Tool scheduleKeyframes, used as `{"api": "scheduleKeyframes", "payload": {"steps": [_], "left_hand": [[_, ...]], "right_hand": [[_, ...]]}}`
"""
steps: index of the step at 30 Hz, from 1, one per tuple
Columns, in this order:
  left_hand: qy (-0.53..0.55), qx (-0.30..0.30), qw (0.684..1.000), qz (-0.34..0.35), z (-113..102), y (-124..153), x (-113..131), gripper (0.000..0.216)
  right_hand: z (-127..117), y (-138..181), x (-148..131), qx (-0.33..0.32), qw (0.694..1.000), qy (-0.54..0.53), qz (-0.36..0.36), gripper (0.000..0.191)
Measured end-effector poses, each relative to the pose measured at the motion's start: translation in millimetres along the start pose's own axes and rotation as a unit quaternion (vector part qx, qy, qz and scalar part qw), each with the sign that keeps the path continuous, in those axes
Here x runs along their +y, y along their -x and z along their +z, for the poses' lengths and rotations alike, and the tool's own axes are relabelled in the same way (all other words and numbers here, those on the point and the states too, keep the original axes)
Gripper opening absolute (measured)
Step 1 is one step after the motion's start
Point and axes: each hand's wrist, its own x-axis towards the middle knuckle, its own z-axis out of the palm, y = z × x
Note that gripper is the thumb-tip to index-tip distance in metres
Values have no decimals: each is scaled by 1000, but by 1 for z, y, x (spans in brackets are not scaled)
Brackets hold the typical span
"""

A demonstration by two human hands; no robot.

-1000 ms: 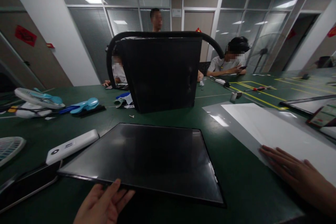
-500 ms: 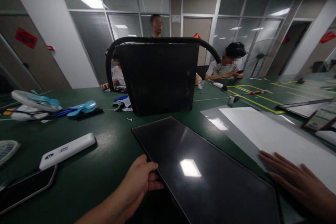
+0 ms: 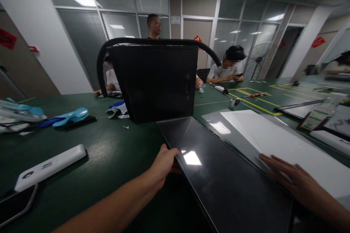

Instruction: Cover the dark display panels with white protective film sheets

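Note:
A black flat display panel with a thin frame lies slanted in front of me, a ceiling light mirrored in its glossy face. My left hand grips its left edge, thumb on top and the other fingers underneath, partly hidden. Beyond the panel's right edge, my right hand is stretched out, its fingertips at the near edge of a white sheet. Under that sheet a clear film sticks out. Whether the right hand also touches the panel, I cannot tell.
A large black case with a thick tube over it stands behind the panel. Left on the green table are a white power bank, a phone and a blue fan-like item. A bottle stands right; people are beyond.
My left hand has moved right and away from me with the panel, whose far end now sits nearer the clear film. My view has turned slightly right.

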Motion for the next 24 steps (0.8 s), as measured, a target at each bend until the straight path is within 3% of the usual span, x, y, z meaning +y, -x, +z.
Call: {"api": "scheduleKeyframes", "payload": {"steps": [7, 15, 20, 24], "left_hand": [[18, -35, 999, 28, -9, -8, 3, 38], [14, -70, 990, 121, -16, -27, 0, 28], [-20, -76, 981, 180, -11, -41, 1, 50], [-73, -122, 965, 219, -16, -32, 13, 72]], "right_hand": [[1, 2, 5, 12, 1000, 6, -19, 62], [-2, -1, 9, 10, 1000, -12, -21, 69], [5, 2, 14, 17, 999, 11, -26, 63], [5, 0, 16, 12, 1000, 11, -24, 61]]}}
